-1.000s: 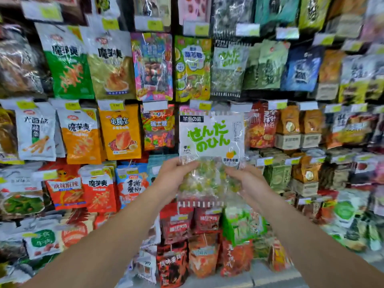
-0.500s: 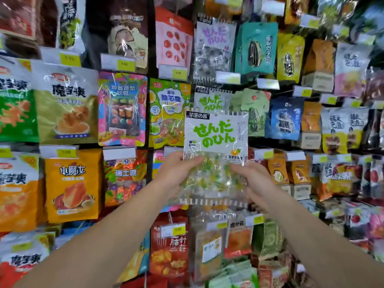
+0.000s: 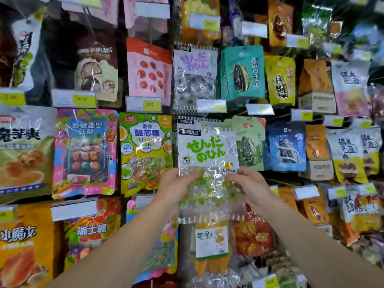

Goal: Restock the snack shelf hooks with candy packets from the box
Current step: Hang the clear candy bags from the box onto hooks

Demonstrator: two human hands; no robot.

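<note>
I hold a clear candy packet [image 3: 207, 154] with a white label and green lettering upright in front of the snack wall. My left hand [image 3: 176, 187] grips its left side and my right hand [image 3: 247, 186] grips its right side, both at the see-through lower half full of green and yellow candies. Right behind its top edge hangs a matching green-lettered packet [image 3: 187, 121], mostly hidden. A same-style packet with purple lettering [image 3: 194, 75] hangs one row higher. The hook itself is hidden.
Snack bags on hooks cover the whole wall: a green sour-candy bag [image 3: 145, 152] to the left, a green seed bag [image 3: 250, 146] to the right, a mango packet [image 3: 212, 242] below. Price tags [image 3: 211, 106] jut out between rows. No box is in view.
The view has tilted upward and come closer to the wall. Both hands have carried the packet up, and its top now overlaps the matching packet hanging in the middle row.
</note>
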